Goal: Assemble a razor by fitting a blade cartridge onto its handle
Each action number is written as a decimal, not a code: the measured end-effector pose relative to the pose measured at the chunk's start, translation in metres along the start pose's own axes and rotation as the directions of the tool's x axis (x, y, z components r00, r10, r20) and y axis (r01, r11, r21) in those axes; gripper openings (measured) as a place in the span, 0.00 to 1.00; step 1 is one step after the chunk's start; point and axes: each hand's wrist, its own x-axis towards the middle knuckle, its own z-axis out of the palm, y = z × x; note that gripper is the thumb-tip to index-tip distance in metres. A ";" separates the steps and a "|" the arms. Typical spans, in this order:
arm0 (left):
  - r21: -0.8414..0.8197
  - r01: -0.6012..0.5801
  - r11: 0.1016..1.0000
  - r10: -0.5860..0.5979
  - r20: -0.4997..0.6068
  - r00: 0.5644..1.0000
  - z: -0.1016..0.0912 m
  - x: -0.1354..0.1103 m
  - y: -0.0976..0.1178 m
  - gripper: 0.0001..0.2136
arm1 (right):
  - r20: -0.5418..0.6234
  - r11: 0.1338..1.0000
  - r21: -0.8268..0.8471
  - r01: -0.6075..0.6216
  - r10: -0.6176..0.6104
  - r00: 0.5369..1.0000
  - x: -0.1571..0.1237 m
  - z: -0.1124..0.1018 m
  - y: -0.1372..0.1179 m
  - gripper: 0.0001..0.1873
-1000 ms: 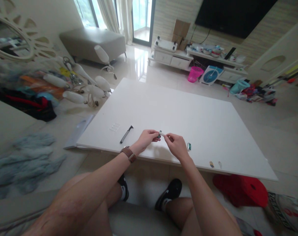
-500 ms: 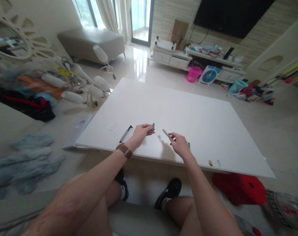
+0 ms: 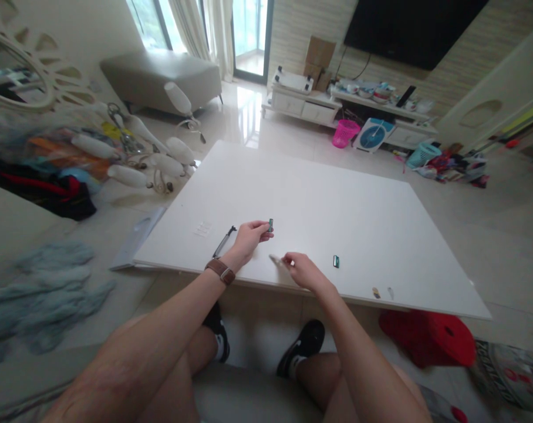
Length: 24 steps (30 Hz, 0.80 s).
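Observation:
My left hand [image 3: 252, 236], with a brown watch strap on the wrist, pinches a small green and dark razor cartridge [image 3: 270, 225] above the white board [image 3: 319, 194]. Between the closed fingertips of my right hand [image 3: 302, 269] is a thin pale stick [image 3: 275, 258], low over the board near its front edge; its exact kind is not clear. A dark, slim razor handle [image 3: 223, 242] lies just left of my left hand. To the right of my right hand, a second green cartridge [image 3: 336, 261] rests on the board.
Small clear pieces [image 3: 202, 228] lie at the board's left. A yellowish bit [image 3: 376, 292] and a small clear piece [image 3: 390, 292] sit by the front right edge. A white lamp [image 3: 134, 170] stands beyond the left side; a red stool-like object [image 3: 429, 338] is below right.
My right hand has moved left and down with the pale stick, baring the cartridge on the board. My left hand has stayed almost in place with its cartridge.

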 end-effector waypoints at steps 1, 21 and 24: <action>-0.004 -0.006 1.000 0.006 -0.006 1.000 0.000 0.000 0.000 0.05 | 0.100 0.996 0.066 0.054 -0.060 0.993 -0.002 0.002 -0.004 0.11; -0.085 -0.078 0.993 0.059 -0.205 0.977 -0.006 0.005 0.005 0.09 | 0.021 0.988 0.152 0.023 -0.027 0.999 0.004 0.016 -0.017 0.15; -0.073 -0.070 0.995 0.054 -0.197 0.979 -0.006 0.004 0.003 0.10 | 0.413 0.987 0.162 -0.003 -0.065 0.908 -0.006 0.008 -0.024 0.16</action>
